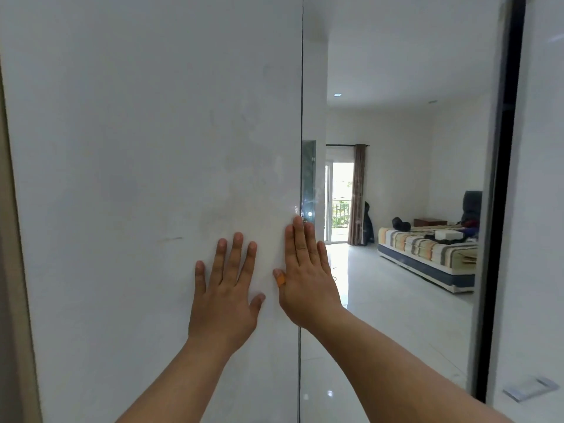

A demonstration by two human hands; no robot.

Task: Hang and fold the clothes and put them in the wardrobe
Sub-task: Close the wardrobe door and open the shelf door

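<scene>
both hands flat, fingers straight — left hand (pixel 225 296) on the white wardrobe door (pixel 146 178), right hand (pixel 305 276) at its edge, mirror (pixel 396 209) just beyond its fingertips.

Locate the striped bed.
In the head view, the bed with the orange, grey and white striped cover sits at right of centre, seen in the mirrored panel, right of the brown curtain.
</scene>
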